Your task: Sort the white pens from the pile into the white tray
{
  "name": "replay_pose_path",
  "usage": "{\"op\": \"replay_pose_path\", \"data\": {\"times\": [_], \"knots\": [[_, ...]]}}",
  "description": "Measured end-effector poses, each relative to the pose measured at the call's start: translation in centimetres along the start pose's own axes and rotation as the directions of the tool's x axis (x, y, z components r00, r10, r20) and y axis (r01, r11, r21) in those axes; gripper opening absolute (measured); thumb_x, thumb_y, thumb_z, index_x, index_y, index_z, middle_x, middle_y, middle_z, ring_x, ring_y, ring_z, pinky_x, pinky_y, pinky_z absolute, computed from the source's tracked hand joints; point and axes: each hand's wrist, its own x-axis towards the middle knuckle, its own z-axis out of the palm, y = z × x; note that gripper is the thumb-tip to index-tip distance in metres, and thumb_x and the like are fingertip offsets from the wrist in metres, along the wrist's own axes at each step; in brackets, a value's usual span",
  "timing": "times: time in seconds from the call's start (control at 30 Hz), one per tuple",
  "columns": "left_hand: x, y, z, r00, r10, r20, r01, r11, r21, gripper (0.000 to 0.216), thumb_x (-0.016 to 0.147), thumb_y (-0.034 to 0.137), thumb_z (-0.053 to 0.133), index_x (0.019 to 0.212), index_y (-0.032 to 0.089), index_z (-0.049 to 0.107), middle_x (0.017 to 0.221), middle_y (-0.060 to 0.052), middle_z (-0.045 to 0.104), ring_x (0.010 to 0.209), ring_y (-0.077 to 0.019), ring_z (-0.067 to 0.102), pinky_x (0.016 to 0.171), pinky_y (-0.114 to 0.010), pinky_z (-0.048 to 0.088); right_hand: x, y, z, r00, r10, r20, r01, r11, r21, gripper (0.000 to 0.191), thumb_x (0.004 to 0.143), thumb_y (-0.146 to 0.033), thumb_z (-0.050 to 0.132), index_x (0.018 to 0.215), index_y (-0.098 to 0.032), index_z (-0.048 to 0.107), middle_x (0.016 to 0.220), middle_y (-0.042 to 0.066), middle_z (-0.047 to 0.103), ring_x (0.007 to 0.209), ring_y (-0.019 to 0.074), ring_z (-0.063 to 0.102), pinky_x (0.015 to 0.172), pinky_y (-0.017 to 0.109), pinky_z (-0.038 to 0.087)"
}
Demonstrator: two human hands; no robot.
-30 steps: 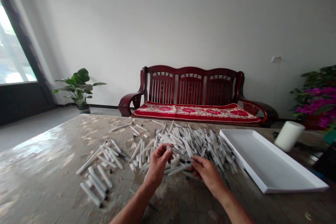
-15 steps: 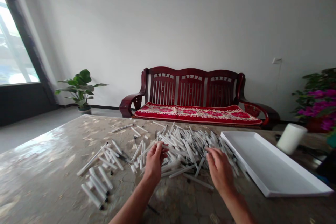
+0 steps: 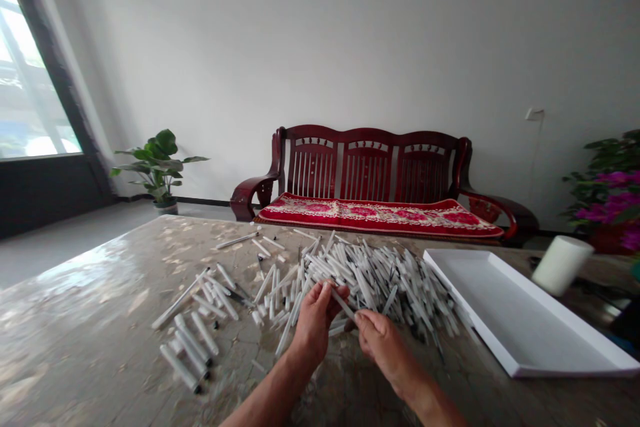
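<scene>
A big heap of white pens point(image 3: 380, 277) lies in the middle of the marble table point(image 3: 95, 333). My left hand point(image 3: 314, 323) and my right hand point(image 3: 379, 341) meet just in front of the heap. Both pinch the same white pen point(image 3: 343, 303), the left at its upper end, the right at its lower end. A small row of white pens with dark tips point(image 3: 193, 340) lies to the left of my left hand. More loose pens and parts point(image 3: 235, 280) are scattered between that row and the heap.
A shallow white tray point(image 3: 520, 327) lies right of the heap, with a white roll point(image 3: 561, 265) behind it. Beyond the table stands a dark wooden bench with a red cushion point(image 3: 380, 213). Potted plants stand at far left point(image 3: 157, 167) and at the right edge point(image 3: 613, 193).
My right hand left the heap and came back toward me. Both hands have drawn together and now grip one pen between them.
</scene>
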Motion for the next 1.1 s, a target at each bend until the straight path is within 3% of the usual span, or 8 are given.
{"op": "replay_pose_path", "data": {"times": [0.13, 0.27, 0.43, 0.53, 0.6, 0.77, 0.93, 1.1], "knots": [[0.4, -0.3, 0.0, 0.998, 0.003, -0.058, -0.006, 0.998, -0.057, 0.042, 0.059, 0.046, 0.088, 0.074, 0.02, 0.059, 0.073, -0.003, 0.073, 0.076, -0.0199, 0.073, 0.077, -0.031, 0.058, 0.1, 0.1, 0.5, 0.945, -0.302, -0.123, 0.188, 0.811, -0.554, 0.039, 0.095, -0.049, 0.041, 0.074, -0.024, 0.063, 0.06, 0.004, 0.063, 0.053, 0.0158, 0.055, 0.053, 0.027, 0.027], [0.6, 0.1, -0.1, 0.997, -0.008, -0.076, 0.001, 0.996, -0.091, 0.043, 0.059, 0.045, 0.088, 0.077, 0.019, 0.059, 0.072, -0.004, 0.074, 0.073, -0.0184, 0.073, 0.076, -0.031, 0.059, 0.2, -0.2, 0.9, 0.916, -0.382, -0.12, 0.22, 0.731, -0.646, 0.038, 0.096, -0.048, 0.041, 0.077, -0.023, 0.064, 0.062, 0.007, 0.067, 0.056, 0.0166, 0.06, 0.055, 0.026, 0.03], [0.2, 0.8, 0.0, 0.996, -0.024, 0.088, 0.028, 0.999, -0.044, 0.046, 0.062, 0.049, 0.087, 0.085, 0.019, 0.06, 0.075, -0.003, 0.075, 0.069, -0.0178, 0.072, 0.067, -0.028, 0.057, -0.2, -0.3, 1.3, 0.999, 0.042, -0.006, -0.042, 0.999, 0.016, 0.047, 0.087, -0.07, 0.045, 0.079, -0.024, 0.053, 0.055, -0.003, 0.054, 0.043, 0.0121, 0.046, 0.043, 0.023, 0.028], [-0.2, 0.6, 0.5, 0.987, -0.086, 0.133, 0.085, 0.996, 0.009, 0.048, 0.063, 0.053, 0.084, 0.087, 0.02, 0.058, 0.078, -0.004, 0.076, 0.065, -0.018, 0.071, 0.056, -0.024, 0.053, -0.2, 0.0, 0.6, 0.935, 0.208, 0.285, -0.309, 0.874, 0.375, 0.051, 0.076, -0.075, 0.056, 0.085, -0.024, 0.051, 0.046, -0.013, 0.034, 0.035, 0.0067, 0.019, 0.038, 0.019, 0.017], [-0.2, 0.0, 0.8, 0.99, -0.085, 0.114, 0.085, 0.996, -0.002, 0.049, 0.062, 0.052, 0.085, 0.086, 0.02, 0.058, 0.077, -0.005, 0.076, 0.066, -0.0177, 0.072, 0.059, -0.024, 0.053, 0.1, 0.1, 0.2, 0.928, 0.207, 0.31, -0.326, 0.856, 0.402, 0.051, 0.073, -0.073, 0.061, 0.086, -0.024, 0.051, 0.045, -0.016, 0.024, 0.038, 0.0059, 0.009, 0.038, 0.02, 0.011], [0.6, -0.9, 0.6, 0.999, -0.041, 0.021, 0.042, 0.999, -0.027, 0.044, 0.062, 0.049, 0.086, 0.081, 0.019, 0.06, 0.076, -0.005, 0.075, 0.073, -0.0214, 0.074, 0.07, -0.03, 0.057, 0.5, 0.0, 0.6, 0.996, -0.05, -0.077, 0.039, 0.99, -0.139, 0.042, 0.089, -0.061, 0.045, 0.07, -0.024, 0.052, 0.05, -0.005, 0.041, 0.043, 0.0107, 0.035, 0.046, 0.024, 0.022], [2.6, 1.3, -1.1, 0.967, 0.044, -0.252, -0.077, 0.989, -0.124, 0.027, 0.076, 0.033, 0.08, 0.075, 0.019, 0.057, 0.075, -0.004, 0.074, 0.075, -0.0165, 0.074, 0.079, -0.029, 0.058, -0.2, 0.7, 0.2, 0.899, -0.408, -0.162, 0.138, 0.613, -0.778, 0.032, 0.097, -0.041, 0.042, 0.079, -0.024, 0.063, 0.056, 0.005, 0.063, 0.049, 0.0155, 0.056, 0.051, 0.027, 0.025], [3.6, 1.2, -1.9, 0.981, 0.183, -0.058, -0.176, 0.978, 0.111, 0.032, 0.069, 0.04, 0.082, 0.085, 0.017, 0.067, 0.081, -0.006, 0.076, 0.087, -0.0229, 0.074, 0.084, -0.036, 0.057, 0.8, 2.1, -3.4, 0.828, -0.51, -0.234, 0.024, 0.448, -0.894, 0.034, 0.1, -0.036, 0.037, 0.096, -0.024, 0.068, 0.074, 0.008, 0.074, 0.062, 0.02, 0.066, 0.055, 0.028, 0.035]]}}
